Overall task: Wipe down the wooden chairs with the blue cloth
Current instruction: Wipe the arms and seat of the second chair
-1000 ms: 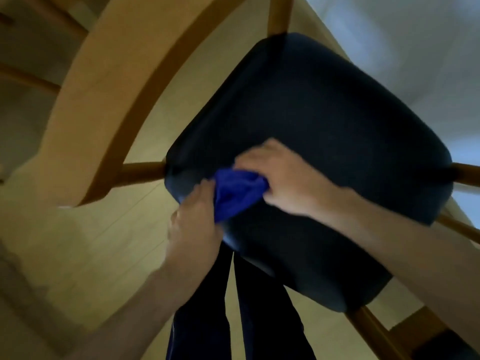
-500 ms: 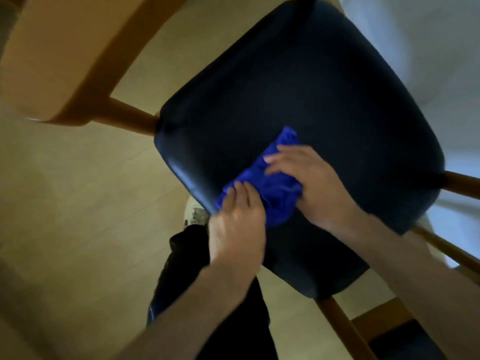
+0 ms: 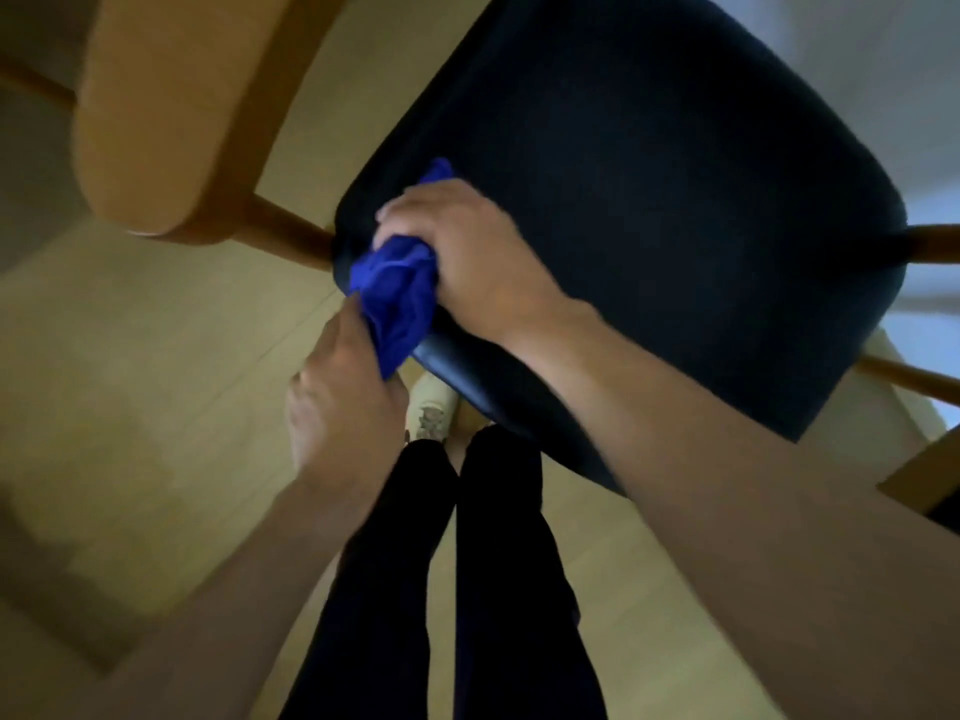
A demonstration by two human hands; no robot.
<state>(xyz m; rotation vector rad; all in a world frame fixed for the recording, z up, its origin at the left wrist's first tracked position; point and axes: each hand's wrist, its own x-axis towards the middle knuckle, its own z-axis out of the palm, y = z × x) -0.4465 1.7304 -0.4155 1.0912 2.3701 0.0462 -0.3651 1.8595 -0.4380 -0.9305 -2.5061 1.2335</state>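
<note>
A wooden chair with a dark padded seat (image 3: 649, 200) fills the upper right; its curved wooden backrest (image 3: 171, 111) is at the upper left. The blue cloth (image 3: 397, 298) is bunched at the seat's left front corner. My right hand (image 3: 467, 252) grips the cloth from above and presses it on the seat edge. My left hand (image 3: 337, 402) is below the corner, and its fingertips touch the cloth's lower edge; how its fingers lie is blurred.
Light wooden floor (image 3: 145, 381) lies under the chair. My legs in dark trousers (image 3: 467, 563) and a pale shoe (image 3: 434, 407) stand right in front of the seat. Wooden rungs (image 3: 930, 244) stick out at the right, with another wooden piece (image 3: 924, 470) lower right.
The cloth and my right hand slid from the middle of the seat's front to its left corner. My left hand dropped below the seat edge.
</note>
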